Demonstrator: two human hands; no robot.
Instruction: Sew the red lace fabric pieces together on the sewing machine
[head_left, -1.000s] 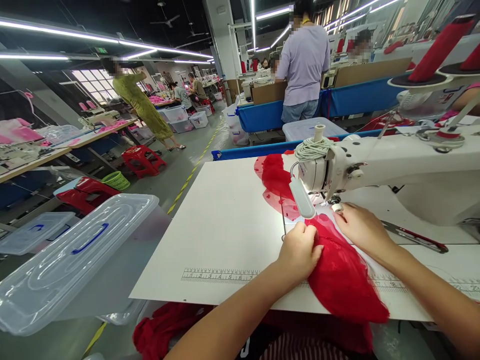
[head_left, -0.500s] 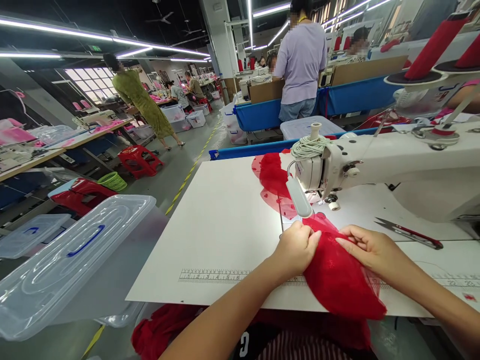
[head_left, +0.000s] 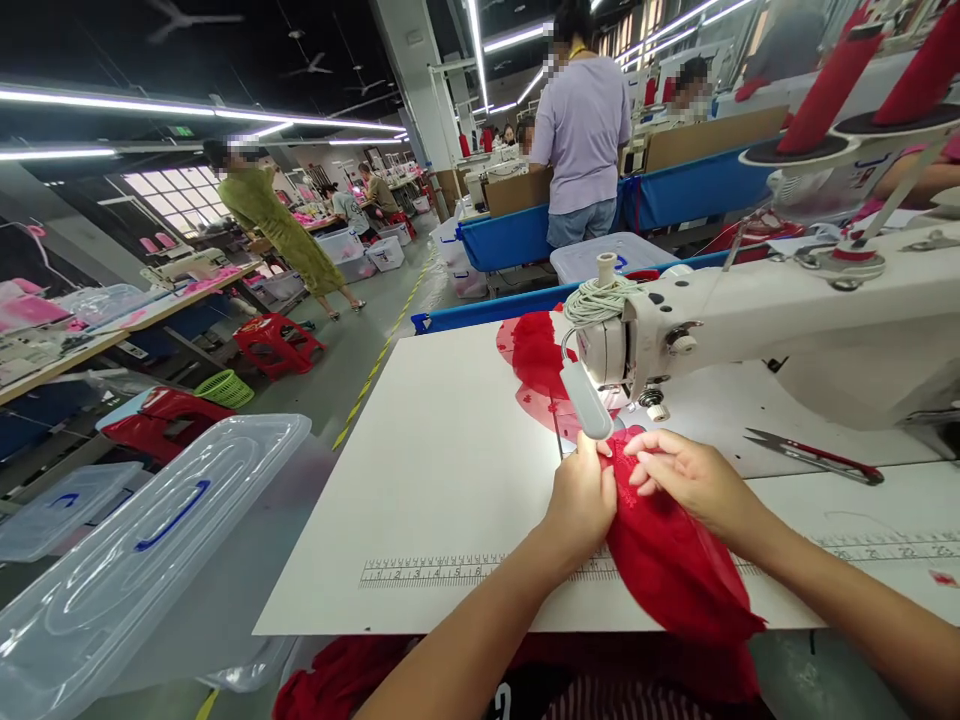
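In the head view, the left hand (head_left: 581,497) is pinching the thin, see-through red cloth (head_left: 664,565) just in front of the big white metal sewing machine (head_left: 757,310). The right hand (head_left: 694,483) is curling its fingers over the cloth — I cannot tell if they are gripping it. Good work here is probably needing smooth cloth, gentle pulling, and fingertips keeping away from the machine's sewing end. Compared with the earlier frame, the right hand is sitting closer to the left hand.

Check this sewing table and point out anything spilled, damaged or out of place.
Nothing looks spilled or damaged. Slightly untidy: a loose thread and a small red patch, perhaps a scrap, lie beside the printed ruler, apart from the red fabric.
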